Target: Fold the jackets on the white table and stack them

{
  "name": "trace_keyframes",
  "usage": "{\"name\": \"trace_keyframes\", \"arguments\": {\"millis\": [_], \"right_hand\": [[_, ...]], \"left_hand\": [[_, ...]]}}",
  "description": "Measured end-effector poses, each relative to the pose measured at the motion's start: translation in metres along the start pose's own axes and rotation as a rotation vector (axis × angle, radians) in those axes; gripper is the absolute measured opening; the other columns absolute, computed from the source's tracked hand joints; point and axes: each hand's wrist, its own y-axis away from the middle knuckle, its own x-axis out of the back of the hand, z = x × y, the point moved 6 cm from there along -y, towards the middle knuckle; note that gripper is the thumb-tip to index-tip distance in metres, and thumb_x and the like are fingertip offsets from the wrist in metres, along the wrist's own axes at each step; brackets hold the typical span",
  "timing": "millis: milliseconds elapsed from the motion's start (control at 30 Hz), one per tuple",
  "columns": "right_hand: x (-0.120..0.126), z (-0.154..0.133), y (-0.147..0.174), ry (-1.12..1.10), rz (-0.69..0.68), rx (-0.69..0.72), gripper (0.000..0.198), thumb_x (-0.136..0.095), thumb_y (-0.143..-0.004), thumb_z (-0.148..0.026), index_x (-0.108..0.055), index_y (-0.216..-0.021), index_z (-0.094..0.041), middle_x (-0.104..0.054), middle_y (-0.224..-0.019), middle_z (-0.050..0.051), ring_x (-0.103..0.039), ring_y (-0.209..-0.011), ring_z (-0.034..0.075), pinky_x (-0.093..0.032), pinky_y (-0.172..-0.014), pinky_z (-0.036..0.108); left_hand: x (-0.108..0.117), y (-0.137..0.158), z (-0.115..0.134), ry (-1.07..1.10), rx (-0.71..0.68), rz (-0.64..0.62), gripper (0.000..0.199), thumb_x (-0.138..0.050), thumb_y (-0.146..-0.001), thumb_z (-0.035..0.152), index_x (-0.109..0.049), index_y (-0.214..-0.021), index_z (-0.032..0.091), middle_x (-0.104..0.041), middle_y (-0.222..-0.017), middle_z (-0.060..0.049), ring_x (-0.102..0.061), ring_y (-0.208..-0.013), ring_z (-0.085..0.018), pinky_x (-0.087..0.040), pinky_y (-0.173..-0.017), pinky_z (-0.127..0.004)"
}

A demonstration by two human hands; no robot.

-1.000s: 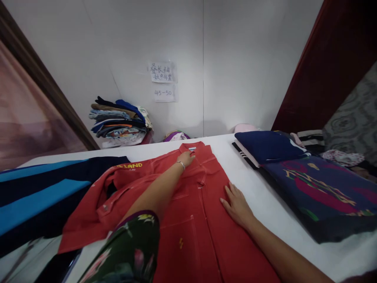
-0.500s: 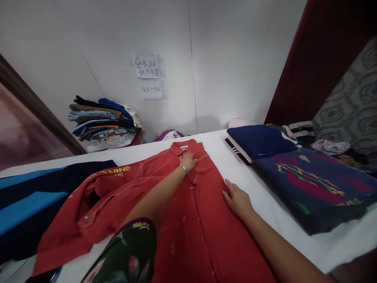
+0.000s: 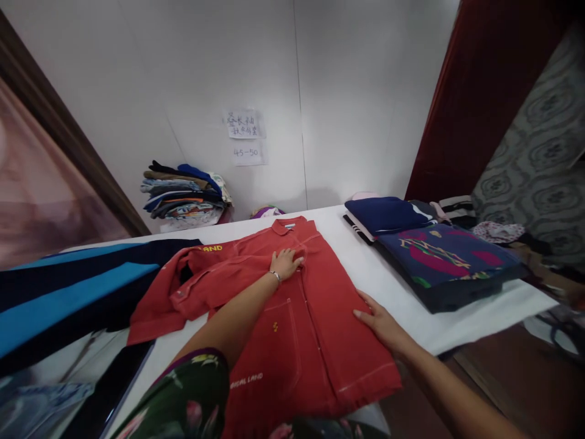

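A red button-front jacket (image 3: 329, 292) lies spread on the white-covered table, collar away from me, both sleeves folded across to the left. My left hand (image 3: 286, 264) rests on its chest near the front placket, fingers lightly bent and apart on the cloth. At the jacket's right side edge is my right hand (image 3: 379, 323), its thumb on top of the cloth and its fingers along the edge, partly hidden. Yellow lettering shows on a sleeve, white lettering near the lower pocket.
Folded clothes (image 3: 452, 253) lie in a pile on the right of the white table (image 3: 351, 244). A dark-and-light-blue garment (image 3: 105, 280) spreads at the left. Behind it stands a stack of folded clothes (image 3: 185, 195). Paper signs (image 3: 247, 137) hang on the wall.
My view has shifted, showing the jacket's lower hem. My left hand has slid down from near the collar to the chest. My right hand has moved down the side edge, thumb now over the cloth.
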Motion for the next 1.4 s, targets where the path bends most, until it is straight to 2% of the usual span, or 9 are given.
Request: {"name": "trace_keyframes", "arguments": {"millis": [167,467,633,767,867,967,1100,1233,1400], "right_hand": [[0.005,0.014,0.031,-0.037,-0.058,-0.120,0.079,-0.070,-0.073,-0.054,-0.051,-0.143,-0.024,-0.054,-0.145,0.010,-0.059,-0.125,0.031,-0.050,-0.103,0.046],[0.015,0.004,0.055,0.676,-0.242,-0.042,0.059,-0.052,-0.088,-0.040,-0.053,-0.143,-0.020,-0.062,-0.136,0.011,-0.060,-0.124,0.029,-0.046,-0.107,0.045],[0.014,-0.029,0.054,0.994,-0.162,0.093,0.051,-0.052,-0.091,-0.040,-0.058,-0.139,-0.023,-0.070,-0.122,0.014,-0.067,-0.110,0.033,-0.053,-0.097,0.048],[-0.021,-0.066,0.034,0.873,-0.138,0.423,0.055,-0.045,-0.097,-0.047,-0.048,-0.147,-0.024,-0.041,-0.155,0.008,-0.040,-0.142,0.026,-0.035,-0.117,0.045],[-0.050,-0.058,0.009,0.883,-0.251,0.418,0.064,-0.049,-0.094,-0.054,-0.042,-0.151,-0.024,-0.026,-0.162,0.007,-0.023,-0.150,0.028,-0.023,-0.122,0.050],[-0.069,-0.029,-0.007,0.946,-0.385,0.332,0.066,-0.048,-0.094,-0.058,-0.042,-0.150,-0.024,-0.027,-0.161,0.008,-0.019,-0.151,0.030,-0.016,-0.122,0.056],[-0.071,-0.009,-0.011,0.963,-0.378,0.355,0.062,-0.044,-0.096,-0.057,-0.042,-0.150,-0.027,-0.027,-0.161,0.006,-0.018,-0.151,0.029,-0.014,-0.123,0.056],[-0.069,-0.006,-0.009,1.002,-0.387,0.349,0.065,-0.039,-0.096,-0.061,-0.041,-0.151,-0.025,-0.025,-0.161,0.005,-0.017,-0.151,0.029,-0.014,-0.123,0.054],[-0.068,-0.004,-0.010,1.031,-0.386,0.347,0.067,-0.037,-0.096,-0.062,-0.042,-0.150,-0.023,-0.025,-0.161,0.006,-0.017,-0.151,0.029,-0.014,-0.123,0.055]], "left_hand": [[-0.013,0.006,-0.006,-0.022,0.044,-0.069,0.051,-0.036,-0.095,0.056,-0.059,-0.130,0.027,-0.054,-0.146,-0.011,-0.046,-0.136,-0.028,-0.033,-0.111,-0.050],[-0.009,0.011,-0.022,-0.087,0.072,-0.009,0.056,-0.031,-0.096,0.059,-0.061,-0.129,0.026,-0.058,-0.141,-0.012,-0.046,-0.134,-0.032,-0.025,-0.113,-0.057],[-0.016,0.016,-0.042,-0.089,0.080,-0.003,0.060,-0.033,-0.095,0.059,-0.048,-0.142,0.025,-0.043,-0.154,-0.012,-0.037,-0.141,-0.031,-0.019,-0.116,-0.060],[-0.017,0.020,-0.041,-0.053,0.075,-0.004,0.061,-0.033,-0.096,0.060,-0.046,-0.143,0.025,-0.041,-0.156,-0.011,-0.034,-0.144,-0.030,-0.021,-0.116,-0.059],[0.001,0.030,-0.047,-0.034,0.077,0.026,0.055,-0.034,-0.097,0.055,-0.049,-0.141,0.025,-0.044,-0.154,-0.010,-0.035,-0.144,-0.028,-0.023,-0.117,-0.055],[0.037,0.053,-0.081,-0.077,0.135,0.131,0.048,-0.041,-0.096,0.048,-0.054,-0.136,0.024,-0.045,-0.153,-0.011,-0.033,-0.145,-0.028,-0.020,-0.118,-0.054],[0.080,0.102,-0.161,-0.166,0.335,0.235,0.045,-0.045,-0.092,0.047,-0.062,-0.124,0.020,-0.055,-0.143,-0.016,-0.046,-0.135,-0.033,-0.032,-0.112,-0.055],[0.082,0.142,-0.224,-0.082,0.532,0.113,0.057,-0.041,-0.089,0.059,-0.064,-0.120,0.017,-0.069,-0.122,-0.019,-0.064,-0.111,-0.037,-0.048,-0.093,-0.046],[0.084,0.158,-0.241,0.121,0.587,0.092,0.047,-0.063,-0.075,0.059,-0.068,-0.096,0.018,-0.075,-0.098,-0.011,-0.069,-0.096,-0.031,-0.051,-0.078,-0.033]]}}
